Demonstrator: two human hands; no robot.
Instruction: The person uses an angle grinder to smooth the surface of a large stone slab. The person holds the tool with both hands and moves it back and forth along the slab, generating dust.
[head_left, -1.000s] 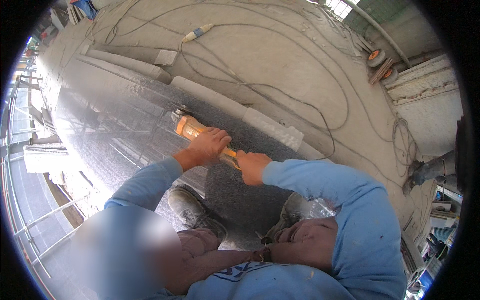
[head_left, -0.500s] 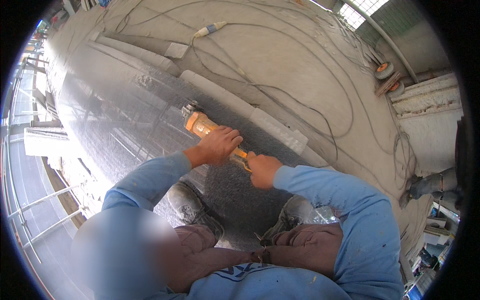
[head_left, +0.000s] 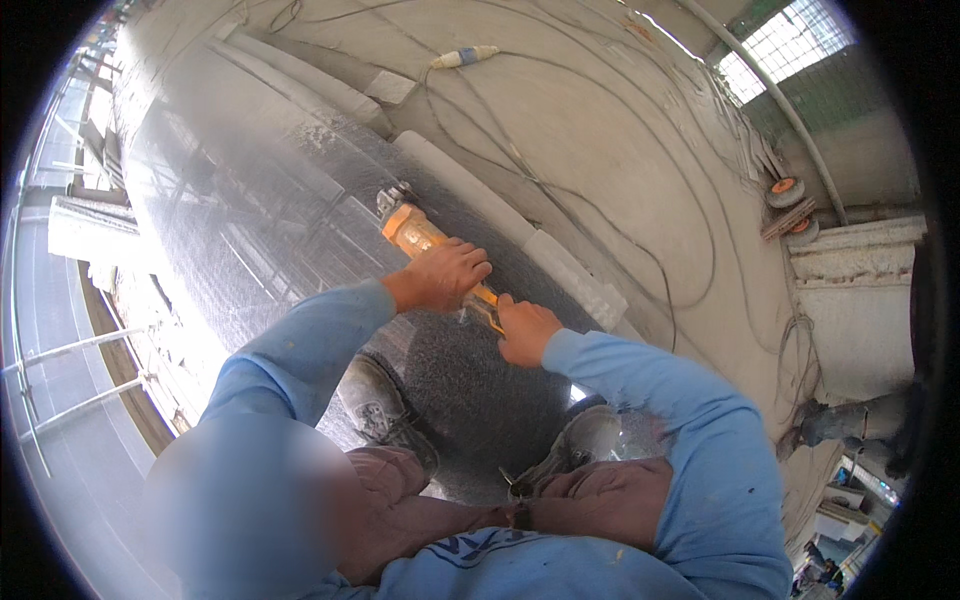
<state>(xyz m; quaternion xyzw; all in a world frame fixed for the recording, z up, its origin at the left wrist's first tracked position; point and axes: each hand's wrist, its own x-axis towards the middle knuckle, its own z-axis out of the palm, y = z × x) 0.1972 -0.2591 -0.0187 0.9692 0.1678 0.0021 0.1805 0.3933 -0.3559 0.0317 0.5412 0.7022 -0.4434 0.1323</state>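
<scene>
Grey, dusty floor point(head_left: 600, 180) widest, curving off toward the upper right. On the near side of it, the long stone slab point(head_left: 480, 390): dark grey and finely speckled, duller and almost black between the feet, glossier toward the left, where pale streaks and window-like reflections lie across it (bent by the lens, so its true outline is hard to judge). A whitish, powdery patch toward its far end.

Along the slab's far side, pale stone strips point(head_left: 465, 190) in a broken row, rough at the nearer end. Loops of dark cable point(head_left: 670, 320) on the floor beyond.

Angle grinder point(head_left: 415, 232) slants over the slab, head up and left, tail down and right. Body orange, scuffed, with pale grime along the barrel; a yellow-orange part shows at the rear. Metal head point(head_left: 393, 197) grey, worn-looking, at the slab's surface; whether the disc touches, cannot tell.

Two dusty grey shoes, left point(head_left: 370, 400) and right point(head_left: 590, 437), either side of the dark stretch.

Hands bare, both clamped on the grinder, just beside each other: left hand point(head_left: 445, 275) over the barrel behind the head, right hand point(head_left: 527, 330) round the rear grip.

Smallest: cream cable connector point(head_left: 463, 57), blue band round its middle, on the floor well apart.
</scene>
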